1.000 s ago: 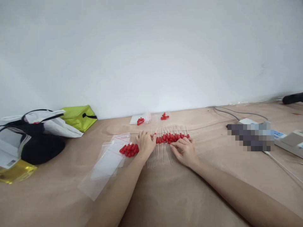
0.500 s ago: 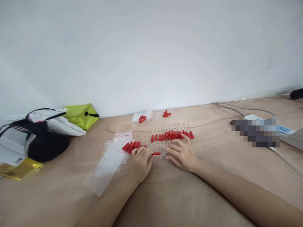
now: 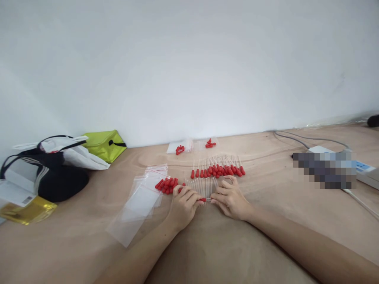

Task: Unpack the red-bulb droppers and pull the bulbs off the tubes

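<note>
My left hand [image 3: 184, 202] is closed in a pinch on a red rubber bulb [image 3: 202, 199]. My right hand [image 3: 230, 199] meets it from the right, fingertips pinched on a thin clear tube I can barely make out. Just beyond my hands lies a row of clear droppers with red bulbs [image 3: 217, 170]. A small heap of loose red bulbs [image 3: 166, 185] lies left of my left hand, on the edge of a fan of clear zip bags [image 3: 139, 201].
Two small filled bags with red parts [image 3: 194, 145] lie by the wall. A black and white bag [image 3: 50, 165], a lime pouch [image 3: 103, 144] and a gold packet [image 3: 28, 211] sit at the left. A power strip and cables [image 3: 343, 165] are at the right.
My left hand left the row with one red bulb and drew back toward me. My right hand followed and now meets it, both pinching at the same spot.
</note>
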{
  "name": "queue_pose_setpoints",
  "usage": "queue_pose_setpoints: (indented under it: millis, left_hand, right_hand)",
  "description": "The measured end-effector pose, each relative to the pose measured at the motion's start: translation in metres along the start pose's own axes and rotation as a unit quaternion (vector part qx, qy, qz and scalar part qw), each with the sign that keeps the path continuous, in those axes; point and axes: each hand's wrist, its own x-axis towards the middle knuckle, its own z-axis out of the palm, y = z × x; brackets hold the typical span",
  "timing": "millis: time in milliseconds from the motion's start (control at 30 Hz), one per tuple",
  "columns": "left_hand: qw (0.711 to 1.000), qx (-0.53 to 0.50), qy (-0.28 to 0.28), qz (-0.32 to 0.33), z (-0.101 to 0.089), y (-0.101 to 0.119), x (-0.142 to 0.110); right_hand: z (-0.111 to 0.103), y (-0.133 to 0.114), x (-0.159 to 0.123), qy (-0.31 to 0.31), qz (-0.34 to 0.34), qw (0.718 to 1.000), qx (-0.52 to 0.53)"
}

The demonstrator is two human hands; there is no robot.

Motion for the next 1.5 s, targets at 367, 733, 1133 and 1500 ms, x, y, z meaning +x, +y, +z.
queue_pose_setpoints:
  millis: [367,733,1133,1500]
  left_hand:
    - [1.000,-0.005,0.000,0.001,-0.001,-0.001,-0.003]
    - [1.000,-0.006,-0.024,-0.019,-0.005,-0.004,-0.005]
    - [0.944,0.011,0.152,-0.294,-0.032,-0.071,0.011]
    - [0.911,-0.031,0.015,-0.412,-0.036,-0.096,0.005]
  right_hand:
    - [-0.003,-0.001,-0.002,0.017,0.005,1.000,0.015]
    - [-0.005,0.002,-0.004,0.018,0.024,0.999,0.023]
    - [0.007,0.008,0.001,0.101,0.198,0.975,-0.030]
    - [0.010,0.006,0.002,0.068,0.130,0.988,-0.045]
